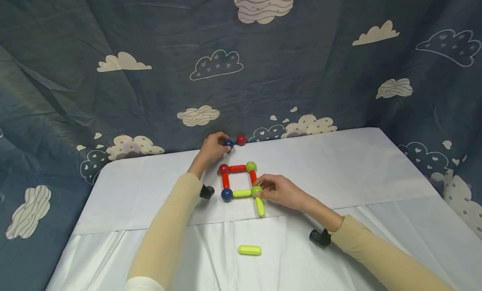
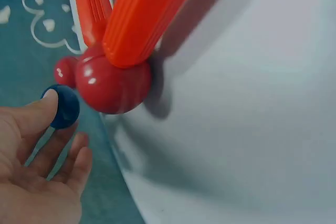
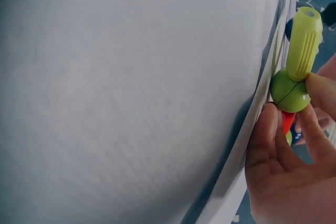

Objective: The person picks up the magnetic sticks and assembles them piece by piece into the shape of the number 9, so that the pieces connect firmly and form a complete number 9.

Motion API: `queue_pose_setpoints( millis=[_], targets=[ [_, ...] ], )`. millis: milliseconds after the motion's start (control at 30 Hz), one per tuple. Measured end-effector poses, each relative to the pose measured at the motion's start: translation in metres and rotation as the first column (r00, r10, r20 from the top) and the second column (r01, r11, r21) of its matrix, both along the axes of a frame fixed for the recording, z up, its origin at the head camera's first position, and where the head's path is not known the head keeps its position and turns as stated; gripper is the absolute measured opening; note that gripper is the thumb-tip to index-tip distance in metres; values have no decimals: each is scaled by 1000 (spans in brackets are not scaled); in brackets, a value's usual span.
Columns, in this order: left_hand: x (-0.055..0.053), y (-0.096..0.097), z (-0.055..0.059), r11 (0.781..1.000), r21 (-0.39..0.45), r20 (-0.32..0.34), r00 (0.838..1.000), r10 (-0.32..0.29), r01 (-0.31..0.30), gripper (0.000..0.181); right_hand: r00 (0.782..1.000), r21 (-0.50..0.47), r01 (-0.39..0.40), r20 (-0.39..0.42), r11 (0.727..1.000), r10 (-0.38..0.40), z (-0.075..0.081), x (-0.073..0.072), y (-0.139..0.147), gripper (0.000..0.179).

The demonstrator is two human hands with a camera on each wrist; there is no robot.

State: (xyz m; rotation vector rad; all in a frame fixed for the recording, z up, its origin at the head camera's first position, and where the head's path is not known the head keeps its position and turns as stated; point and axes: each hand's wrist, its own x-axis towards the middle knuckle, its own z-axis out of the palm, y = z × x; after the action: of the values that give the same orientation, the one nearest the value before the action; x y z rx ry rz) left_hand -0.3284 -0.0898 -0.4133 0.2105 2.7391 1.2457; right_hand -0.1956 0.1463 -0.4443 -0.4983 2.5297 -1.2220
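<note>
Rods and balls of a building toy form a square on the white table. Its corners are a red ball (image 1: 224, 169), a blue ball (image 1: 226, 194) and two green balls; red rods (image 1: 237, 168) and a yellow-green rod (image 1: 242, 193) join them. My right hand (image 1: 280, 192) pinches the near-right green ball (image 3: 287, 92), from which another yellow-green rod (image 3: 304, 45) sticks out. At the back edge, my left hand (image 1: 213, 149) holds a loose blue ball (image 2: 66, 107) between thumb and fingers. A red ball (image 1: 241, 140) sits just right of it.
A separate yellow-green rod (image 1: 250, 250) lies near the front of the white-covered table (image 1: 324, 165). Behind the table hangs a dark cloth (image 1: 158, 90) with cloud prints. Black wrist cameras (image 1: 320, 238) sit under both forearms.
</note>
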Motion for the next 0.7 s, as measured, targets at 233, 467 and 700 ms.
queue_pose_setpoints(
  millis=[233, 467, 700],
  targets=[
    [32, -7, 16, 988, -45, -131, 980, -153, 148, 28, 999, -15, -33, -14, 999, 33, 0, -2, 2, 31],
    [90, -7, 24, 963, -4, -202, 943, -266, 271, 39, 999, -12, -31, -30, 999, 31, 0, -1, 2, 30],
    [143, -4, 19, 919, 101, -150, 919, -366, 382, 35, 998, -38, -54, -39, 998, 52, -1, -1, 1, 28]
  ],
)
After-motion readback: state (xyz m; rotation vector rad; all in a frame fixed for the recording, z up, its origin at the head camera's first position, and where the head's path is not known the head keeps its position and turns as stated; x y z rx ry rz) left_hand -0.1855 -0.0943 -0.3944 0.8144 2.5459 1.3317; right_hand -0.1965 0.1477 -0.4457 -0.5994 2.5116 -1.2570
